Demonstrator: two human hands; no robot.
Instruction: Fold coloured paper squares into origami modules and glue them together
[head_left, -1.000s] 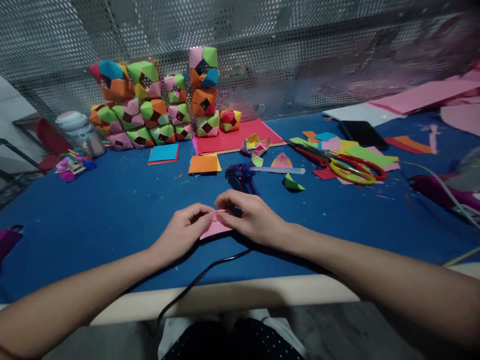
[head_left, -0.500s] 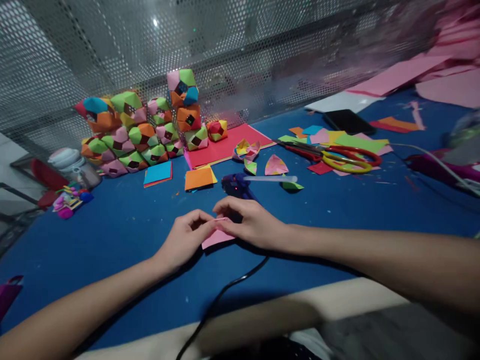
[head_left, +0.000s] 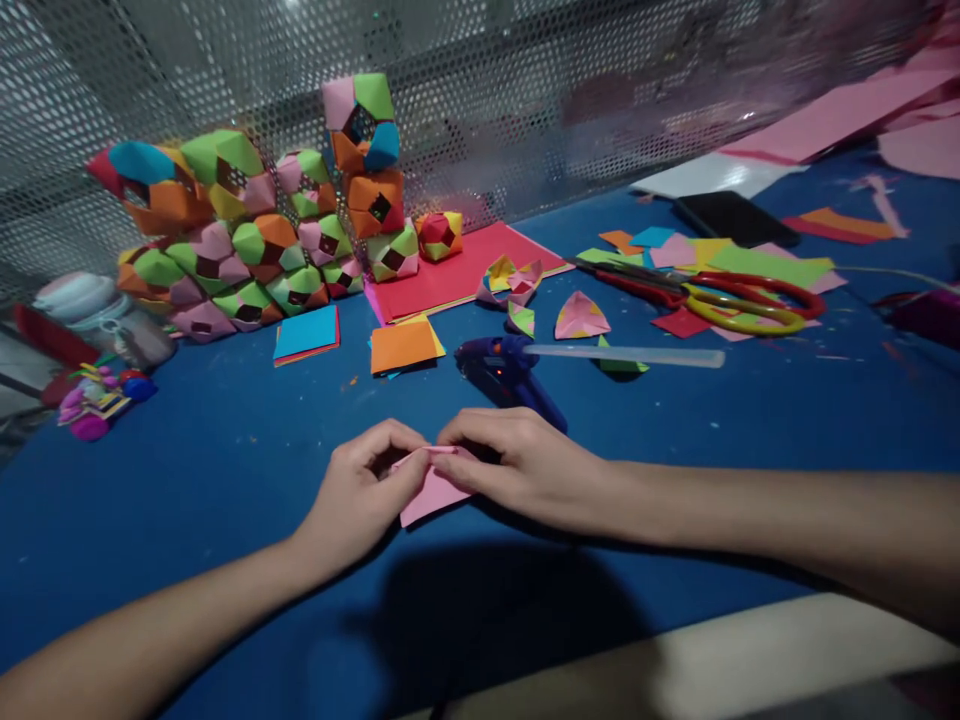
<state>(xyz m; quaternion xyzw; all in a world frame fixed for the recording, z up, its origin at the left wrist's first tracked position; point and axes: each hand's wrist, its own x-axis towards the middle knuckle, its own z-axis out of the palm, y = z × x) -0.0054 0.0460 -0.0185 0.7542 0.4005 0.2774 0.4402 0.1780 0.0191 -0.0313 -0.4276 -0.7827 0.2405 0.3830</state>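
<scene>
A small pink sheet of paper (head_left: 433, 498) lies on the blue table between my hands, its far edge folded over. My left hand (head_left: 367, 488) pinches that fold from the left with thumb and fingers. From the right, my right hand (head_left: 525, 462) presses its thumb and fingers on the same fold, and the fingertips of the two hands nearly meet. Just beyond my right hand rests a dark blue glue gun (head_left: 499, 362) with a small red light and a long clear glue stick. Folded pink paper pieces (head_left: 582, 317) sit behind it.
Stacked folded-paper balls (head_left: 266, 245) stand at the back left. Paper squares in blue (head_left: 307, 335) and orange (head_left: 405, 345) lie nearer. On the right are scissors (head_left: 742, 305) over paper scraps and a black phone (head_left: 737, 218). A small toy (head_left: 97, 398) is at the left.
The view has moved closer to the table, so things look larger. Both hands keep hold of the pink paper, whose folded edge shows more plainly.
</scene>
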